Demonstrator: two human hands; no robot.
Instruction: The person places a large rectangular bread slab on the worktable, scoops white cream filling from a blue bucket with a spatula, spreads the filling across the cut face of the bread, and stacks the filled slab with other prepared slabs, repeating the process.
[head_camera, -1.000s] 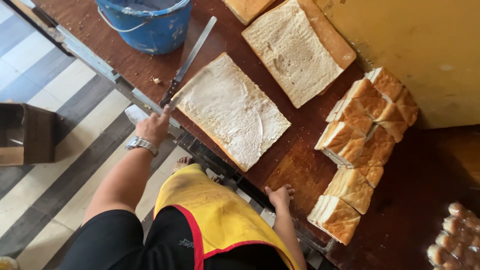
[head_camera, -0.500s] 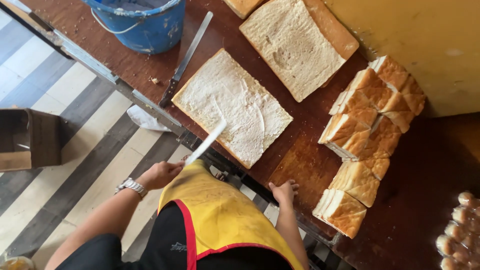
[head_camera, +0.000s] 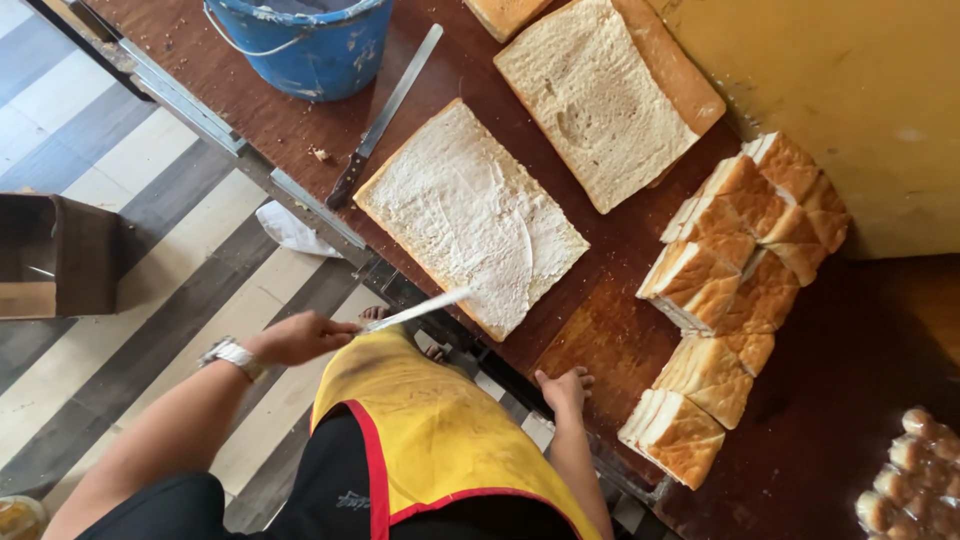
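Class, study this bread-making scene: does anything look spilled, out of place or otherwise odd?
Yes. A crumpled white cloth or paper lies on the striped floor below the table edge, as if dropped. Crumbs are scattered on the wooden tabletop near the blue bucket. The stacked bread slices sit in uneven, leaning piles.

You wear a yellow apron (head_camera: 430, 430) at the lower middle of the frame, edged with red piping and smudged with darker marks near its top. Under it shows black clothing (head_camera: 330, 500) with a small pale mark. Your arms are bare. On the wrist behind your left hand (head_camera: 300, 338), at the lower left, sits a silver metal watch (head_camera: 232, 355).
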